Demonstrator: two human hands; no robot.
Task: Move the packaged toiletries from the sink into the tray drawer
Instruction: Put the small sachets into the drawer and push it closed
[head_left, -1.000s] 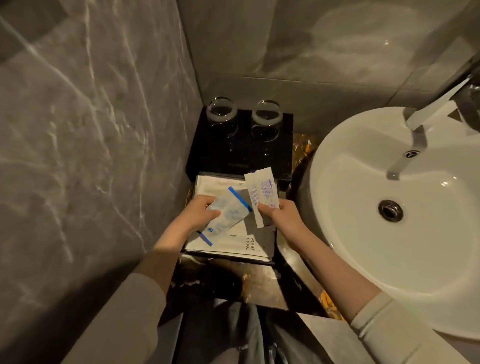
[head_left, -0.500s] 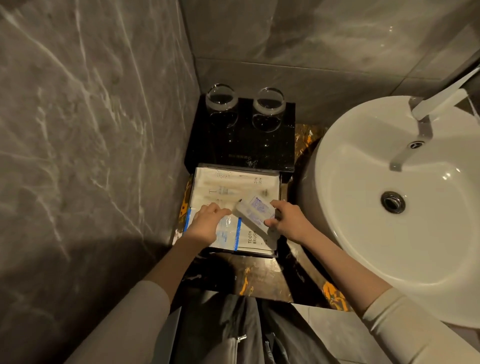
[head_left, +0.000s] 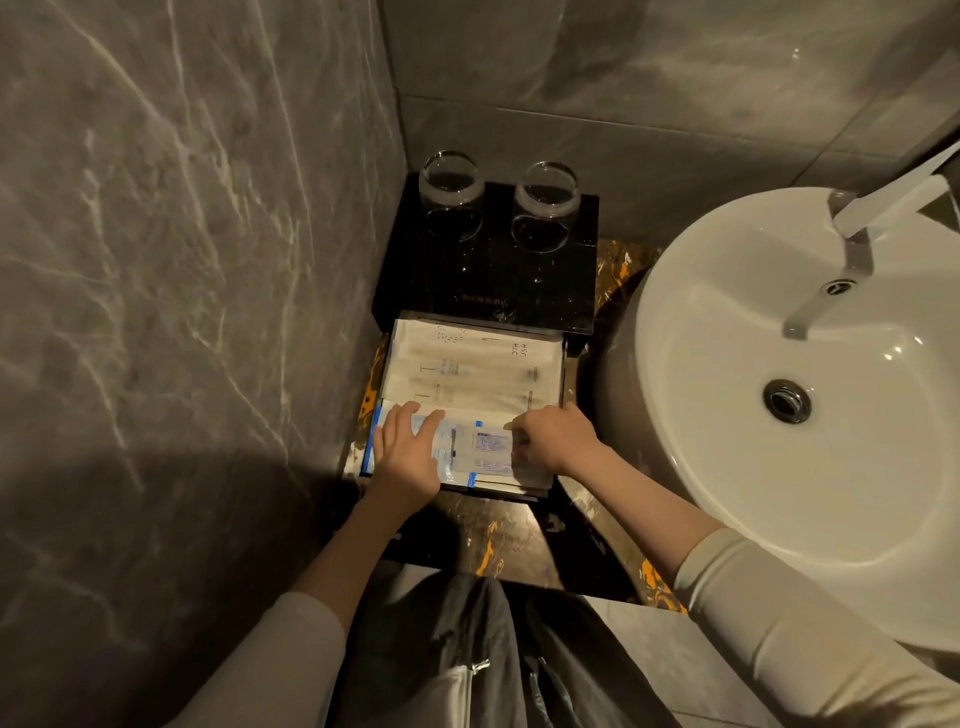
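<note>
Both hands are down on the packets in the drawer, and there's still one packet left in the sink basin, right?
Not quite. The head view shows the sink basin bare, with only its drain in it. The rest holds: the left hand lies flat on the blue-edged packet and the right hand touches the small packet in the drawer.

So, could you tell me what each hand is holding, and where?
Left hand lies flat on the blue-striped packet; right hand touches the small sachet's right edge, grip unclear.

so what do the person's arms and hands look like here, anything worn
Both hands, the left hand and right hand, are bare, with no gloves, rings or watch visible. Each arm wears a light beige long sleeve pushed up, leaving the forearms uncovered.
</note>
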